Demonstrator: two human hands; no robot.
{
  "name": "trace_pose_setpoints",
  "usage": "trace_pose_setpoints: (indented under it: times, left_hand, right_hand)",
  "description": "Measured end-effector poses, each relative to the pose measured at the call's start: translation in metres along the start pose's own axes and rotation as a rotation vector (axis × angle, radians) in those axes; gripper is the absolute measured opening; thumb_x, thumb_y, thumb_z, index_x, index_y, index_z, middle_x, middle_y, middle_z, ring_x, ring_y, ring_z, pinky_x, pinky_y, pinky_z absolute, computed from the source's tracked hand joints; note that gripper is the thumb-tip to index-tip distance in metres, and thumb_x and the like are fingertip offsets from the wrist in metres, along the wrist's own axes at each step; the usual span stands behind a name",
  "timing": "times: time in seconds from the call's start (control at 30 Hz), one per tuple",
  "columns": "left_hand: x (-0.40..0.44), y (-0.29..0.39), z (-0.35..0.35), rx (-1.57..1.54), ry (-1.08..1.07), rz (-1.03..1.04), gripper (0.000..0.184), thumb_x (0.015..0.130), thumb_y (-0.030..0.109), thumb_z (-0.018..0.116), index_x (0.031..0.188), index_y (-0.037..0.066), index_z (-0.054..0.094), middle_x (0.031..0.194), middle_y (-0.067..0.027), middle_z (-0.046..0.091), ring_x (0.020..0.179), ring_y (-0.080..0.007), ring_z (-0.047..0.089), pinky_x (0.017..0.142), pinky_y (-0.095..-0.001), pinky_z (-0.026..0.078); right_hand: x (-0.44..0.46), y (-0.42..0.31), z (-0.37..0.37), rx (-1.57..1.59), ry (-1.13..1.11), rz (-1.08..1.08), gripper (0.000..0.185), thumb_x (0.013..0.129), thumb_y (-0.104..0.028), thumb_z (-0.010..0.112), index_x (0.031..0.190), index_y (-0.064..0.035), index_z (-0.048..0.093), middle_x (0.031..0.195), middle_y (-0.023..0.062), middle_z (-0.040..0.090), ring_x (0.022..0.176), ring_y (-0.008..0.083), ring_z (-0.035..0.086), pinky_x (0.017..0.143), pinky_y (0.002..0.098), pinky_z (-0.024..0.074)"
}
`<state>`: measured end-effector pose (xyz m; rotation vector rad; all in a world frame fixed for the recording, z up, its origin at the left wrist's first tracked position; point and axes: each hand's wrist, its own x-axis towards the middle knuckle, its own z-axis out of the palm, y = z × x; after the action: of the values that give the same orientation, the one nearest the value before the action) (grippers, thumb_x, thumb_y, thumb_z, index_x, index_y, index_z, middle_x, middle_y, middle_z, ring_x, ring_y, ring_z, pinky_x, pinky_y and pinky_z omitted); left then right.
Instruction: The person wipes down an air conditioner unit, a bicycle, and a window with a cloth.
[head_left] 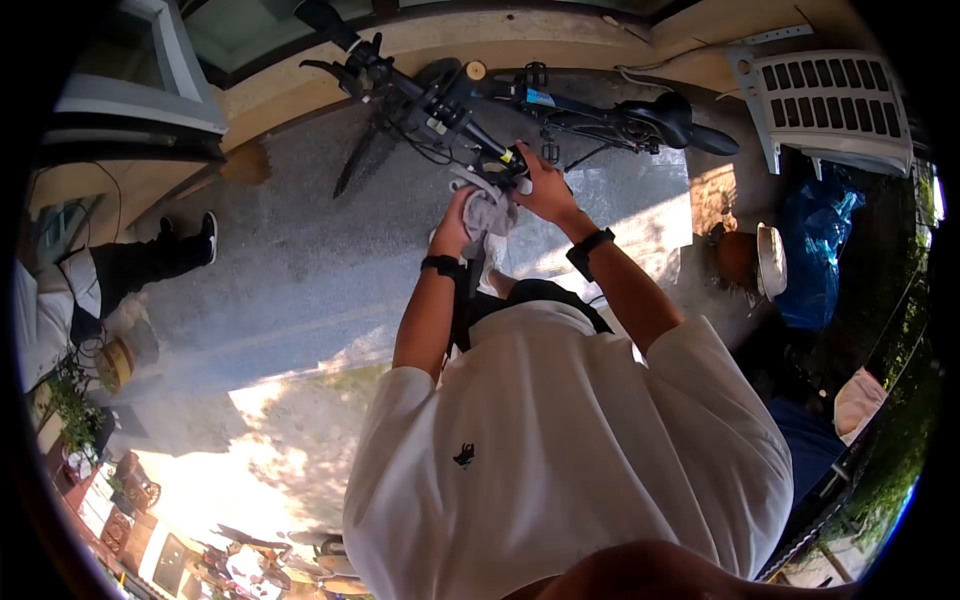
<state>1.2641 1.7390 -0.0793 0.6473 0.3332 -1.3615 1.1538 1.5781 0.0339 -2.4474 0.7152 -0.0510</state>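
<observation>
A black bicycle (585, 112) stands in front of me, its handlebar (462, 122) slanting from upper left down towards my hands. My right hand (546, 190) is closed around the near end of the handlebar, close to the grip. A crumpled grey cloth (490, 218) hangs in my left hand (453, 228), just below that end of the bar. Whether the cloth touches the bar I cannot tell. The fingers of the left hand are partly hidden by the cloth. Both wrists wear black bands. The saddle (672, 118) points away to the right.
A white slatted outdoor unit (835, 100) is at the upper right, with a blue plastic bag (818, 245) and a white basin (770, 262) below it. Another person's dark-trousered leg (150, 268) stretches in from the left. Potted plants (75, 405) stand at lower left.
</observation>
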Motion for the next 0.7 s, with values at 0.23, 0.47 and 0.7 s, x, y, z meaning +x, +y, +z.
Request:
trace_pose_setpoints:
  times: [0.23,0.47,0.7]
  left_hand:
    - [-0.062,0.027,0.019,0.406,-0.039,-0.275,0.040,0.096,0.031,0.053,0.127,0.007,0.059,0.123,-0.0106,0.064,0.111,-0.0255,0.063,0.098,-0.0400,0.050]
    - [-0.057,0.020,0.036,0.095,-0.025,-0.247,0.050,0.097,0.042,0.053,0.136,0.011,0.052,0.130,-0.0073,0.060,0.118,-0.0248,0.058,0.101,-0.0408,0.047]
    - [-0.052,-0.030,0.056,0.206,0.074,-0.233,0.064,0.094,0.056,0.053,0.140,0.012,0.047,0.133,-0.0053,0.057,0.121,-0.0203,0.056,0.101,-0.0370,0.045]
  right_hand:
    - [-0.020,0.003,-0.007,0.211,0.012,0.038,0.099,0.075,-0.027,0.078,0.152,-0.0076,0.018,0.127,0.0255,0.053,0.118,0.0455,0.050,0.100,0.0516,0.0385]
    - [-0.077,-0.008,-0.036,-0.291,-0.148,-0.671,0.072,0.078,-0.037,0.073,0.139,-0.0125,0.043,0.143,0.0132,0.040,0.129,0.0353,0.041,0.105,0.0475,0.0379]
    - [-0.056,0.029,-0.010,-0.143,-0.386,-0.502,0.067,0.077,-0.017,0.069,0.138,-0.0155,0.040,0.129,0.0132,0.045,0.093,0.0338,0.065,0.071,0.0434,0.0574]
